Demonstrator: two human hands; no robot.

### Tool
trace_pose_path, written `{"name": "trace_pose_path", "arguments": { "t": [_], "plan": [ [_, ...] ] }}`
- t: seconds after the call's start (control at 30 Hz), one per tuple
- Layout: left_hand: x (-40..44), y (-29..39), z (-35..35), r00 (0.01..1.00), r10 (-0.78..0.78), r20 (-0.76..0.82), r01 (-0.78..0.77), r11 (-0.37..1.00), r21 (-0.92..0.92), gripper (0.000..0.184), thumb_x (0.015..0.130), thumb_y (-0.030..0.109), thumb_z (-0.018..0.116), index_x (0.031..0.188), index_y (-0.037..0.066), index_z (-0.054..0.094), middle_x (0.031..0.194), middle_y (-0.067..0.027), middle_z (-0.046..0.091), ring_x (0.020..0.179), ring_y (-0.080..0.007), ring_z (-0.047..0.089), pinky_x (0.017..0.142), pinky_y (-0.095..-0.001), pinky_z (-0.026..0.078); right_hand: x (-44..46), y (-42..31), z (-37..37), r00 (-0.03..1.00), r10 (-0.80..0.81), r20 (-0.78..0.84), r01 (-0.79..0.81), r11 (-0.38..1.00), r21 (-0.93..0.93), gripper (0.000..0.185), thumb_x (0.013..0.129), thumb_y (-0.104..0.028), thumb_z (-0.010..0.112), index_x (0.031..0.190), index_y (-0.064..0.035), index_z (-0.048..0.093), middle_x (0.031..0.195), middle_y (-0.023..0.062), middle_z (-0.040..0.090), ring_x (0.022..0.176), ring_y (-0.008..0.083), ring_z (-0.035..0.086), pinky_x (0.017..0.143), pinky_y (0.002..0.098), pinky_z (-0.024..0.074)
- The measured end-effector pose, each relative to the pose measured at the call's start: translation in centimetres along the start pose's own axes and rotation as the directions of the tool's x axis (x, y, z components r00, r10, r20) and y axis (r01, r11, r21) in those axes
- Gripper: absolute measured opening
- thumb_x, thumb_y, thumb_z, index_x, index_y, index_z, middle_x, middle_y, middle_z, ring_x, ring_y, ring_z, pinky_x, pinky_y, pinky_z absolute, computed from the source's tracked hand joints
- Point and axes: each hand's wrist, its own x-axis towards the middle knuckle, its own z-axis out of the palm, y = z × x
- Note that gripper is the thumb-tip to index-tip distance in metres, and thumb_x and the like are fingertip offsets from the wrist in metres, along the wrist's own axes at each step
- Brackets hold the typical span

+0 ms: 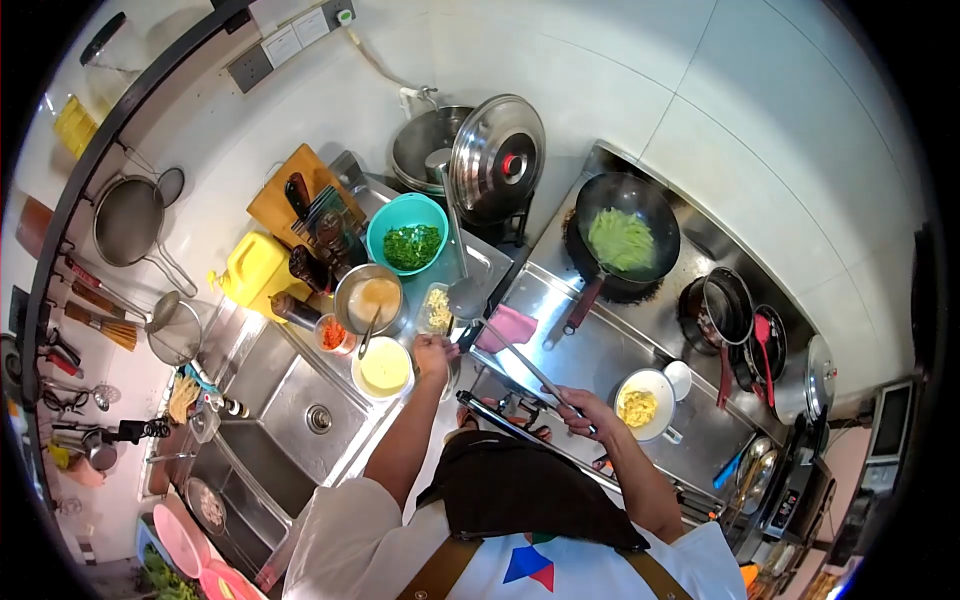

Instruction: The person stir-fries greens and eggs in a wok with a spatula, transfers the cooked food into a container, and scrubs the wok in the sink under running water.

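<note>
My right hand (pixel 587 412) is closed around the long metal handle of a ladle (pixel 466 298). The ladle's bowl hangs over the counter edge, beside a clear tub of chopped yellowish-white bits (pixel 437 308). My left hand (pixel 433 356) has its fingers curled in, next to a black handle-like piece (pixel 468 337); what it grips is not clear. Close to that hand stand a white bowl of pale yellow liquid (pixel 384 368), a steel bowl of brownish liquid with a spoon (pixel 372 298) and a small cup of orange-red bits (pixel 334 336).
Sliced greens (pixel 620 240) lie in a wok (pixel 660 262) on the stove. A white bowl of cooked egg (pixel 637 407) stands on the right counter, near a pink cloth (pixel 508 328). At the left are a sink (pixel 270 440) and a teal bowl of chopped greens (pixel 408 222).
</note>
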Motion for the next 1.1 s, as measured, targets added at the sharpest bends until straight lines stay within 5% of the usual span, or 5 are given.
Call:
{"name": "trace_pose_path", "arguments": {
  "t": [0.4, 0.53, 0.73, 0.9, 1.1],
  "plan": [
    [0.6, -1.4, -1.3, 0.988, -0.125, 0.094, 0.124, 0.992, 0.015, 0.023, 0.097, 0.019, 0.051, 0.109, 0.000, 0.045, 0.095, -0.0209, 0.062, 0.077, -0.0313, 0.067, 0.064, -0.0403, 0.060, -9.8, -5.5, -2.2, 0.638, -0.650, -0.412, 0.518, 0.759, -0.395, 0.044, 0.102, -0.019, 0.051, 0.143, -0.0064, 0.045, 0.061, -0.0011, 0.044, 0.037, 0.0055, 0.034, 0.033, 0.0203, 0.0283],
    [-4.8, -1.8, -3.4, 0.936, -0.275, 0.219, 0.236, 0.953, 0.189, 0.023, 0.094, 0.020, 0.055, 0.109, 0.002, 0.052, 0.095, -0.0166, 0.064, 0.079, -0.0295, 0.067, 0.066, -0.0407, 0.058, -7.9, -7.0, -6.6, 0.185, -0.964, -0.191, -0.129, 0.169, -0.977, 0.047, 0.095, -0.016, 0.058, 0.140, -0.0051, 0.049, 0.065, 0.0160, 0.059, 0.052, 0.0255, 0.059, 0.052, 0.0368, 0.0460],
    [-10.3, -4.3, -10.3, 0.910, -0.414, 0.000, 0.404, 0.890, 0.209, 0.028, 0.091, 0.023, 0.055, 0.110, 0.003, 0.055, 0.095, -0.0152, 0.065, 0.082, -0.0287, 0.068, 0.068, -0.0407, 0.059, -6.4, -7.7, -10.3, 0.133, -0.960, -0.247, -0.217, 0.215, -0.952, 0.051, 0.090, -0.016, 0.062, 0.139, -0.0065, 0.051, 0.080, 0.0287, 0.063, 0.073, 0.0451, 0.063, 0.063, 0.0422, 0.0496],
    [-9.7, -3.1, -17.2, 0.920, -0.052, -0.388, 0.085, 0.994, 0.069, 0.024, 0.091, 0.026, 0.052, 0.100, 0.004, 0.060, 0.089, -0.0086, 0.064, 0.067, -0.0200, 0.059, 0.059, -0.0347, 0.052, -9.1, -8.9, -4.7, 0.623, -0.638, -0.452, 0.400, 0.757, -0.517, 0.042, 0.095, -0.011, 0.051, 0.137, -0.0017, 0.050, 0.055, -0.0017, 0.043, 0.037, 0.0063, 0.036, 0.034, 0.0239, 0.0276],
    [-5.5, 0.3, -18.6, 0.907, 0.125, -0.402, -0.088, 0.990, 0.108, 0.029, 0.097, 0.026, 0.059, 0.112, 0.006, 0.045, 0.087, -0.0098, 0.060, 0.072, -0.0201, 0.063, 0.054, -0.0350, 0.056, -7.8, -6.0, 0.5, 0.962, -0.172, -0.212, 0.062, 0.895, -0.442, 0.040, 0.095, -0.011, 0.054, 0.134, -0.0061, 0.055, 0.058, -0.0034, 0.044, 0.037, 0.0040, 0.032, 0.034, 0.0203, 0.0231]
  ]
}}
